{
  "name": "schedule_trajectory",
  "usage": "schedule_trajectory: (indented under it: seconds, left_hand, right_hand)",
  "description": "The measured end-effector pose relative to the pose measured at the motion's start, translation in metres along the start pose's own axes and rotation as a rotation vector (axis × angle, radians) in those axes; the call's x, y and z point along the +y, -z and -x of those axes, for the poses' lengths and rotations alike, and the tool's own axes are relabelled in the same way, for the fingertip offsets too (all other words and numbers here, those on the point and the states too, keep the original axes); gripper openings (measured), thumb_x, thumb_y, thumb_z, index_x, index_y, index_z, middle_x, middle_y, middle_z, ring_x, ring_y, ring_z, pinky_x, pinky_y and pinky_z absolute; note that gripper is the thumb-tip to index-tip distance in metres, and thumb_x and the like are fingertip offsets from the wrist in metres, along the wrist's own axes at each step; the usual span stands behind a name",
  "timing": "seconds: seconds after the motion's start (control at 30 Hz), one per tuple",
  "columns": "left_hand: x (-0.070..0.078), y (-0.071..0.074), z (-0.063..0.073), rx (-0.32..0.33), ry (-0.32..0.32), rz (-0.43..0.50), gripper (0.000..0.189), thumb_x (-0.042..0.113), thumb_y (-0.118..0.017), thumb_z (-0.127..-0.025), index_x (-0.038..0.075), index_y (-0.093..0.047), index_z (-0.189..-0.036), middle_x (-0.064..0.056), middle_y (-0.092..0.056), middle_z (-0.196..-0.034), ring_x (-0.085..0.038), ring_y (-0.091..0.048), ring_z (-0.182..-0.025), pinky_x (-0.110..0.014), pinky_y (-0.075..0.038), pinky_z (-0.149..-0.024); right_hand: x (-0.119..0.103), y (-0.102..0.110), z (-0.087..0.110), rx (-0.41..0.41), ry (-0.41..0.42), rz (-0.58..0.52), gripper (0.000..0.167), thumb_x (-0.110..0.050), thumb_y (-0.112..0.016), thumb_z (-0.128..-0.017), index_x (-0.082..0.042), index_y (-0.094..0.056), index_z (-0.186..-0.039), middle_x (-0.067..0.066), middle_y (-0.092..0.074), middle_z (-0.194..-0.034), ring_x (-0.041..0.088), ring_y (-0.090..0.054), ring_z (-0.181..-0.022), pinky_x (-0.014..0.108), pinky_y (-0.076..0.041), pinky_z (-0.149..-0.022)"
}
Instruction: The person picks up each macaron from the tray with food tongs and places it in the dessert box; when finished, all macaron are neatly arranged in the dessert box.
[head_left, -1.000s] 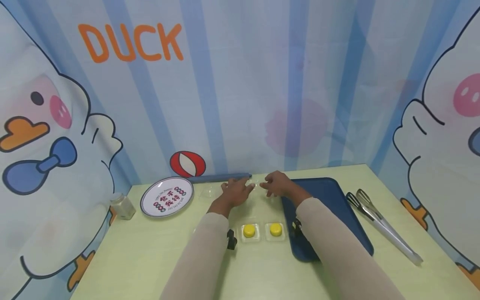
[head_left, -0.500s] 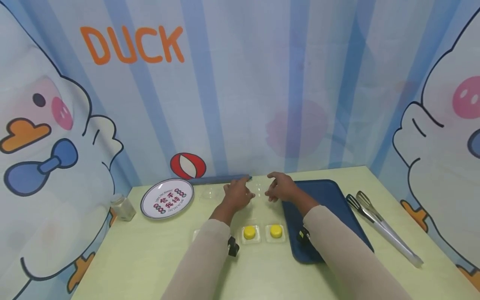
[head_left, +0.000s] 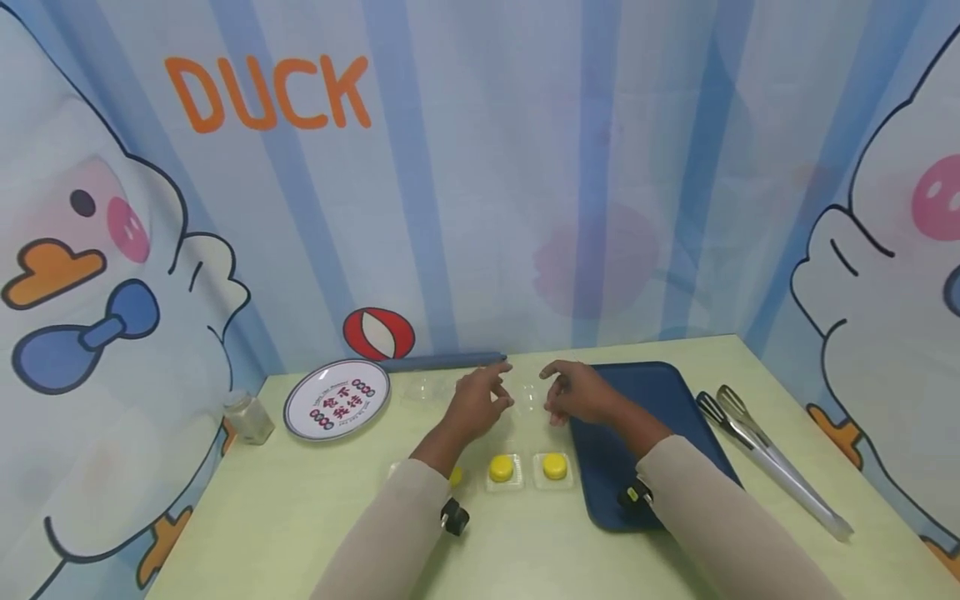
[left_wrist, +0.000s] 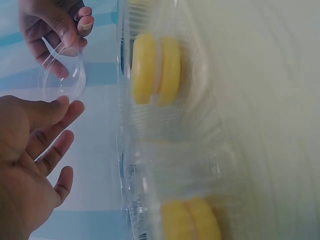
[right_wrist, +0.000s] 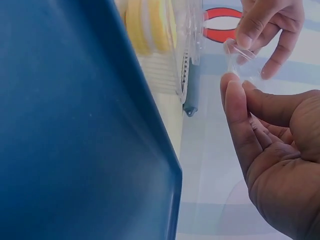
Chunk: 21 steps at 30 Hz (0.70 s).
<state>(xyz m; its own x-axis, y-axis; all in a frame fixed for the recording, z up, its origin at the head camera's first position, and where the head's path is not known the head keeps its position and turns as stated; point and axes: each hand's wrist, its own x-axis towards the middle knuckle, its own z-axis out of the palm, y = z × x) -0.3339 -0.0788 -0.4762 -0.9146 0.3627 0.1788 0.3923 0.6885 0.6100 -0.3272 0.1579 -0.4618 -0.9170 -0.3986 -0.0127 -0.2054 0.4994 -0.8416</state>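
Observation:
Between the fingertips of both hands is a clear domed plastic lid (left_wrist: 66, 77), faint in the head view. My left hand (head_left: 476, 402) pinches one edge with thumb and index finger, the other fingers loosely bent. My right hand (head_left: 581, 393) grips the opposite edge between thumb and fingers, seen closest in the right wrist view. Below the hands, yellow macarons sit in clear plastic trays: a middle macaron (head_left: 501, 468), a right macaron (head_left: 555, 467), and a left macaron (head_left: 455, 477) partly hidden by the left sleeve.
A dark blue tray (head_left: 630, 450) lies under the right forearm, with metal tongs (head_left: 780, 467) to its right. Left stand a printed plate (head_left: 337, 425) and a small jar (head_left: 249, 418). Another clear plastic piece (head_left: 423, 387) and a grey-blue rod (head_left: 442, 362) lie by the curtain.
Both hands have come slightly nearer, with the right forearm swinging outward to the right. The clear lid shows more plainly between them, and the left macaron now peeks out beside the sleeve.

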Motion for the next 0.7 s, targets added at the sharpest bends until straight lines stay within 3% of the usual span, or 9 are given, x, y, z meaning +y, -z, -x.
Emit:
schedule_trajectory:
  seconds: [0.23,0.37,0.53,0.7]
  left_hand:
    - [0.002,0.002,0.015,-0.028,-0.089,0.075,0.053,0.010,-0.078,-0.100,0.012,-0.060,-0.150,-0.002,-0.083,-0.099,-0.031,-0.074,-0.119,-0.060,-0.048,-0.121]
    - [0.004,0.004,0.022,-0.067,-0.134,0.138,0.050,0.009,-0.076,-0.102,0.016,-0.058,-0.149,-0.002,-0.083,-0.103,-0.022,-0.080,-0.102,-0.054,-0.060,-0.106]
    - [0.003,0.004,0.028,-0.113,-0.138,0.262,0.043,0.003,-0.070,-0.104,0.012,-0.060,-0.145,-0.012,-0.081,-0.109,-0.018,-0.082,-0.082,-0.038,-0.067,-0.083]
    - [0.003,0.000,0.034,-0.155,-0.145,0.318,0.033,0.002,-0.067,-0.106,0.007,-0.063,-0.138,-0.018,-0.079,-0.112,-0.018,-0.082,-0.084,-0.028,-0.067,-0.075]
  right_hand:
    - [0.000,-0.002,0.014,-0.012,0.013,0.031,0.043,0.005,-0.070,-0.099,0.009,-0.056,-0.140,0.016,-0.076,-0.097,0.024,-0.075,-0.069,0.043,-0.065,-0.064]
    - [0.000,-0.002,0.023,-0.017,0.075,0.047,0.042,0.008,-0.070,-0.098,0.011,-0.058,-0.138,0.016,-0.077,-0.095,0.031,-0.074,-0.067,0.045,-0.063,-0.064]
    - [0.001,-0.001,0.032,-0.074,0.161,0.051,0.042,0.005,-0.070,-0.100,0.013,-0.059,-0.139,0.018,-0.078,-0.098,0.031,-0.074,-0.070,0.048,-0.065,-0.071]
    - [0.004,-0.002,0.038,-0.151,0.217,0.098,0.046,-0.002,-0.071,-0.103,0.012,-0.058,-0.145,0.018,-0.079,-0.107,0.033,-0.072,-0.070,0.038,-0.063,-0.067]
